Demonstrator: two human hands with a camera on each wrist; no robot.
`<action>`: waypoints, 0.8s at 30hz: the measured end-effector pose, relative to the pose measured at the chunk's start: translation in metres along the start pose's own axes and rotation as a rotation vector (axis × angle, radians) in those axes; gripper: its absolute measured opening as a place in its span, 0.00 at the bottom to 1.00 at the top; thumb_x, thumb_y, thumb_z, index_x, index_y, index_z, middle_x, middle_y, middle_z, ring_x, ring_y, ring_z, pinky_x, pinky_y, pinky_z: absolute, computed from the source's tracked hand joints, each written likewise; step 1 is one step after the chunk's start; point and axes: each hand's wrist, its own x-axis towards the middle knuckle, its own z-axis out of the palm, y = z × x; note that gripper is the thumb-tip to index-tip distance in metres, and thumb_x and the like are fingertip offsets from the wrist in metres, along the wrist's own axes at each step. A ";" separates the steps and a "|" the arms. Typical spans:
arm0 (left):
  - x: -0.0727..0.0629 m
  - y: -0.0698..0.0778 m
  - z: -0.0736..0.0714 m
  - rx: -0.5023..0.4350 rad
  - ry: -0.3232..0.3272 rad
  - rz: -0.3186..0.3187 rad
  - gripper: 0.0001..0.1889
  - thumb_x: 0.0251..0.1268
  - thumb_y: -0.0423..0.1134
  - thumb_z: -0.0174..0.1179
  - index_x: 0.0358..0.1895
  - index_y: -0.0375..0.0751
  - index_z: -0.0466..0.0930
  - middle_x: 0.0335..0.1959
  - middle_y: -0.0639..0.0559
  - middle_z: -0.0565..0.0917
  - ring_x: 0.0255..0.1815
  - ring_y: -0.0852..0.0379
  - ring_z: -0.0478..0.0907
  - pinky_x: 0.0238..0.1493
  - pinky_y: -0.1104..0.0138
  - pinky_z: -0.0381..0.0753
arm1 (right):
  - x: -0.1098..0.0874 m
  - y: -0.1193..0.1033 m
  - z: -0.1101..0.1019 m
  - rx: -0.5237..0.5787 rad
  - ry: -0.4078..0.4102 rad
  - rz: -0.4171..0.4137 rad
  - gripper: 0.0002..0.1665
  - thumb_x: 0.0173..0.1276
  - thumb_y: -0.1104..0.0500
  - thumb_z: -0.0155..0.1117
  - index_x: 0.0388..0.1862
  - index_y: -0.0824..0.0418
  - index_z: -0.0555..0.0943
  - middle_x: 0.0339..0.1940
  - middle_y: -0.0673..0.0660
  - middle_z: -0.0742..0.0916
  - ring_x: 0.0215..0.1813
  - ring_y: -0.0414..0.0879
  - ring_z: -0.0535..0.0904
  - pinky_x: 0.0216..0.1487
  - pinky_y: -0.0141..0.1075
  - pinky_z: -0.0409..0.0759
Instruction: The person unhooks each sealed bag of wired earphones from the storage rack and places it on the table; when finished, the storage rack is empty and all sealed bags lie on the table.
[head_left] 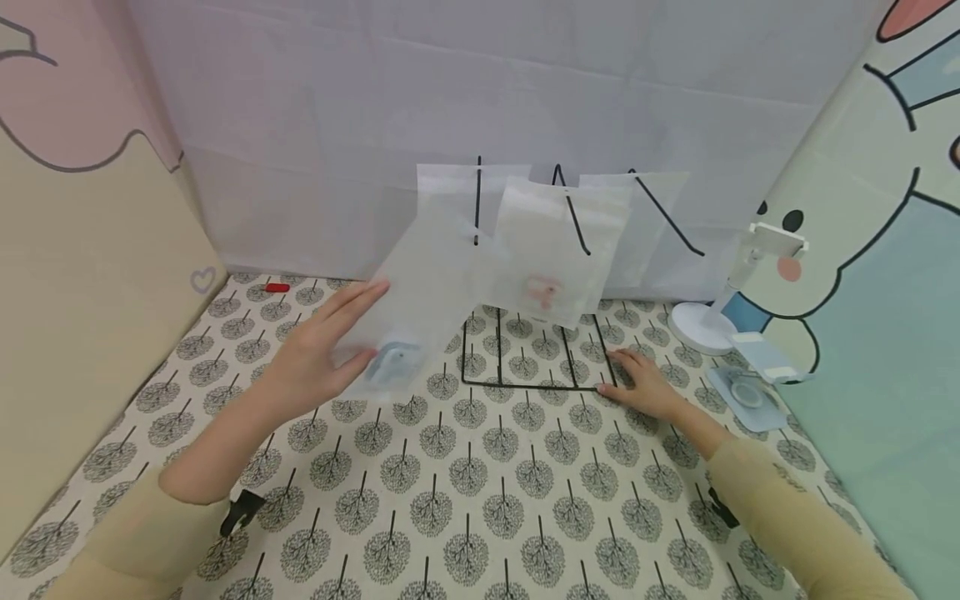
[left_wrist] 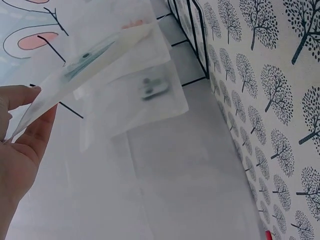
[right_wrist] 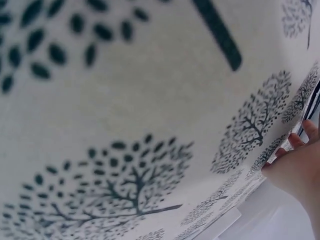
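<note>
My left hand (head_left: pixel 318 350) pinches a frosted plastic bag (head_left: pixel 431 292) between thumb and fingers; a blue item (head_left: pixel 395 364) shows blurred through its lower part. The bag's upper end is near the left prong of a black wire rack (head_left: pixel 525 387). In the left wrist view the held bag (left_wrist: pixel 75 75) tilts, seen almost edge-on. Other frosted bags hang on the rack, one with a pinkish-red item (head_left: pixel 543 292) in it. My right hand (head_left: pixel 647 387) holds the front right corner of the rack's base, thumb and fingers at the wire.
A white phone stand (head_left: pixel 703 327) stands at the right, with a light blue flat item (head_left: pixel 746 398) in front of it. A small red object (head_left: pixel 277 287) lies at the back left. The tree-patterned cloth (head_left: pixel 465 533) covers the table; a pale curtain (head_left: pixel 337 150) hangs behind.
</note>
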 end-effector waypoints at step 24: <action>-0.038 -0.021 -0.047 -0.143 0.056 -0.254 0.50 0.38 0.16 0.70 0.71 0.43 0.60 0.69 0.54 0.66 0.60 0.73 0.66 0.55 0.85 0.69 | 0.003 -0.004 -0.002 -0.098 -0.017 0.001 0.50 0.61 0.37 0.62 0.72 0.65 0.59 0.68 0.73 0.64 0.67 0.73 0.58 0.62 0.69 0.60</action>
